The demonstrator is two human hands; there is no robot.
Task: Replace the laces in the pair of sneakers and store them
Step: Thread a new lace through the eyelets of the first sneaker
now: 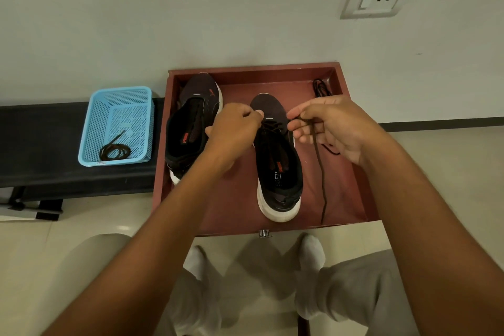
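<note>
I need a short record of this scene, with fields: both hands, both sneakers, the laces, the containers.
left hand: pinches the lace at the right sneaker's eyelets
right hand: holds the dark lace, which trails down over the tray floor
right sneaker: partly laced
left sneaker: no lace visible
red tray: holds both sneakers and a spare lace bundle
blue basket: holds a coiled lace

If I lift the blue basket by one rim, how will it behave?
The blue basket is perforated plastic, so probably light and a bit flexible. It holds only a coiled lace near one end, which would likely slide if tilted.
</note>
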